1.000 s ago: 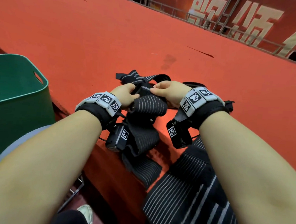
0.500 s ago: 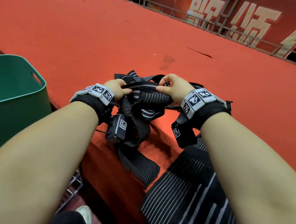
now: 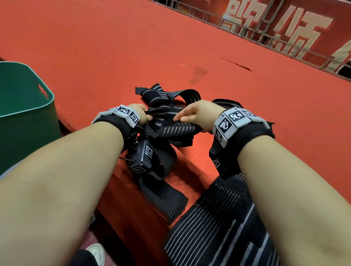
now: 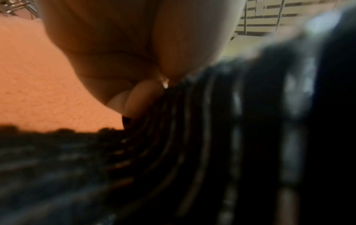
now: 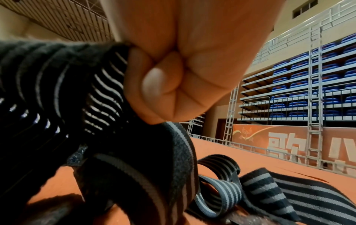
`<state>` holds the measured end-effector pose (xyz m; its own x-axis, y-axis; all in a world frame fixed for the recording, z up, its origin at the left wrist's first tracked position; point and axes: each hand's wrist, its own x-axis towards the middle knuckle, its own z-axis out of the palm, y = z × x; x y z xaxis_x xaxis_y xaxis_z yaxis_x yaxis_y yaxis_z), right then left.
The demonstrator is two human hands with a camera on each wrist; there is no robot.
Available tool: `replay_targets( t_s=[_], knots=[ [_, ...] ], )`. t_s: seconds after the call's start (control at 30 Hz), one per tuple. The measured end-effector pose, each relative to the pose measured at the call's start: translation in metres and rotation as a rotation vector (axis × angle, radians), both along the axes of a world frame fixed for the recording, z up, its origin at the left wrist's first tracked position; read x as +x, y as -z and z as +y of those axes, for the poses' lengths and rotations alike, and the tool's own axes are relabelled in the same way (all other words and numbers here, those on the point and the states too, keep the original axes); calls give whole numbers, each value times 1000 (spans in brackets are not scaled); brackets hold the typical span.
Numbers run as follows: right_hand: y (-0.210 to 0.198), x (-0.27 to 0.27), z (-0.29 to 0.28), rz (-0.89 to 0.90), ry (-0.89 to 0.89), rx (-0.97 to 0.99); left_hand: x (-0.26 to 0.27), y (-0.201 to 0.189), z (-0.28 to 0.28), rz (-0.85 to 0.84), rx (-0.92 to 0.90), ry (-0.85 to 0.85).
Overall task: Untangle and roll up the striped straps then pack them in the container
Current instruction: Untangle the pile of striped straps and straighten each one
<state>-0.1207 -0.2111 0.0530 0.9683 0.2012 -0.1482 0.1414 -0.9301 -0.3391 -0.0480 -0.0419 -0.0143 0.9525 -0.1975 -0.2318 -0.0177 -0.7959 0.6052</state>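
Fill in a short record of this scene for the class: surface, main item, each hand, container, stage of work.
surface: red carpeted platform
main item: tangled black elastic straps with grey stripes
left hand: grips the straps
right hand: pinches a strap fold
container: green plastic bin, on the left, no strap seen inside
stage: untangling, nothing rolled yet

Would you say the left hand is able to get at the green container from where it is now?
Probably yes: the green container stands open-topped just left of the left hand, nothing between them. But that hand grips the tangled striped straps, so it must let go or carry them.
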Motion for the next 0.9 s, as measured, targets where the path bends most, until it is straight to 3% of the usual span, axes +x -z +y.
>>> replay_targets(
  t_s=[0.4, 0.57, 0.7, 0.9],
  knots=[
    [37, 11, -10, -234, 270, 174, -24, -20, 11, -147, -108, 95],
    [40, 17, -3, -260, 296, 199, -35, -21, 26, 22, -13, 57],
    [37, 15, 1, -271, 239, 161, -39, -11, 34, 191, -28, 120],
    [24, 16, -13, -310, 219, -12, -39, -11, 46, 132, 46, 169]
  ],
)
